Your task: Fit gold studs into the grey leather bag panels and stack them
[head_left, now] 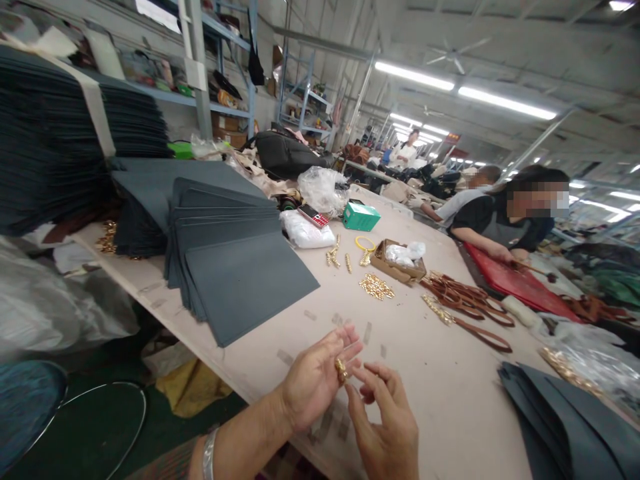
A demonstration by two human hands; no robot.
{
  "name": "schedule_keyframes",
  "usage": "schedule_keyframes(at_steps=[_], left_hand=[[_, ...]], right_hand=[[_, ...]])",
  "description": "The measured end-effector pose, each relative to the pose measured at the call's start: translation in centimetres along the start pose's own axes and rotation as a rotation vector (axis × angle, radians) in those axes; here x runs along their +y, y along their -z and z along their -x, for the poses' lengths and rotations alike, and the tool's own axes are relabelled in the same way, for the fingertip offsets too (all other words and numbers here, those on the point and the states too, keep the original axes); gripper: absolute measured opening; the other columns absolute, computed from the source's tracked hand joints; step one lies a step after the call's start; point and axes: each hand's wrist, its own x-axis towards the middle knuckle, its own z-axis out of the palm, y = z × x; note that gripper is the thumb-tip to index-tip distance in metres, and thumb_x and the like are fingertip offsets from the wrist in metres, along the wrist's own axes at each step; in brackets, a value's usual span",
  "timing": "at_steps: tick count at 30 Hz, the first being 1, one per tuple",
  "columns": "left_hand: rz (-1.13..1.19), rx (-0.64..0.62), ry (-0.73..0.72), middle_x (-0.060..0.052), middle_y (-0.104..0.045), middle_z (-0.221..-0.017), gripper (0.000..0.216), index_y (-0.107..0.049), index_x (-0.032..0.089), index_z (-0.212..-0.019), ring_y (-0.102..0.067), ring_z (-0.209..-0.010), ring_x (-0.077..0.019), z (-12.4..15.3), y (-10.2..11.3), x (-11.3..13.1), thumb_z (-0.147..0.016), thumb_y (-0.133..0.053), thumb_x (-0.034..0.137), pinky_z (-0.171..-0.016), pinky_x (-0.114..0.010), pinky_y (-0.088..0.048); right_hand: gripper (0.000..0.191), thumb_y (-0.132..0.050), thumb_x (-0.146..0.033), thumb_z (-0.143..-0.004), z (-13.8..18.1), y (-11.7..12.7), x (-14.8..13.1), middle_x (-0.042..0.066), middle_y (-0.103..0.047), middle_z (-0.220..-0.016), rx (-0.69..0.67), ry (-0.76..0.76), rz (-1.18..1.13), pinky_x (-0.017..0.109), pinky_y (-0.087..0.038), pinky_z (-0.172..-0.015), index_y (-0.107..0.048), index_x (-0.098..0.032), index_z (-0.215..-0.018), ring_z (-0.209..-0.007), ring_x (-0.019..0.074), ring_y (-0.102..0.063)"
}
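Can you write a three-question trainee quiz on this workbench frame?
1. True or false: the left hand holds a small gold fitting at its fingertips.
2. What lies fanned out on the table left of the hands? A) red sheets B) grey panels C) white bags
3. What colour is the small box near the clear plastic bag?

Key: 1 true; 2 B; 3 green. The right hand is beside the fitting, fingers curled; whether it touches the fitting cannot be told.
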Motion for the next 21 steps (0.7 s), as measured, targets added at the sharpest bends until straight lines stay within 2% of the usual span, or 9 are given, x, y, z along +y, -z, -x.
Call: schedule_keyframes(at_steps=[5, 10, 15, 21], left_hand=[[-0.024, 0.008, -0.046, -0.011, -0.055, -0.131, 0.032, -0.065, 0.015, -0.115, -0.043, -0.131, -0.0254, 0.0, 0.0, -1.1, -0.084, -0.055, 0.017, -0.112, -0.038, -0.030], [-0.051, -0.012, -0.084, -0.010, -0.058, -0.133, 0.033, -0.067, 0.017, -0.113, -0.043, -0.133, -0.0254, -0.1, 0.0, -1.7, -0.081, -0.058, 0.016, -0.114, -0.039, -0.029], [-0.077, -0.022, -0.135, -0.009, -0.057, -0.137, 0.033, -0.067, 0.017, -0.115, -0.042, -0.134, -0.0237, -0.1, 0.0, -2.1, -0.083, -0.056, 0.018, -0.115, -0.039, -0.027], [-0.102, -0.007, -0.176, -0.008, -0.058, -0.136, 0.038, -0.065, 0.017, -0.117, -0.040, -0.136, -0.0226, 0.0, -0.1, -2.6, -0.080, -0.056, 0.015, -0.117, -0.037, -0.021]], right_hand=[[0.020, -0.056, -0.012, -0.088, 0.1, 0.0, -0.7, 0.003, -0.070, -0.084, -0.011, 0.006, -0.044, 0.020, -0.057, -0.067, -0.066, -0.019, -0.103, -0.071, 0.0118, -0.067], [0.017, -0.059, -0.016, -0.087, 0.0, 0.2, -1.1, 0.001, -0.075, -0.079, 0.024, -0.046, -0.045, 0.015, -0.056, -0.063, -0.071, -0.019, -0.097, -0.062, 0.0098, -0.069], [0.016, -0.060, -0.020, -0.085, 0.1, 0.3, -1.0, 0.003, -0.077, -0.078, 0.017, -0.112, -0.049, 0.014, -0.057, -0.061, -0.074, -0.017, -0.093, -0.057, 0.0108, -0.070], [0.018, -0.059, -0.021, -0.085, 0.4, -0.3, -0.5, 0.004, -0.077, -0.082, -0.046, -0.203, -0.054, 0.016, -0.057, -0.064, -0.073, -0.017, -0.096, -0.063, 0.0129, -0.072]])
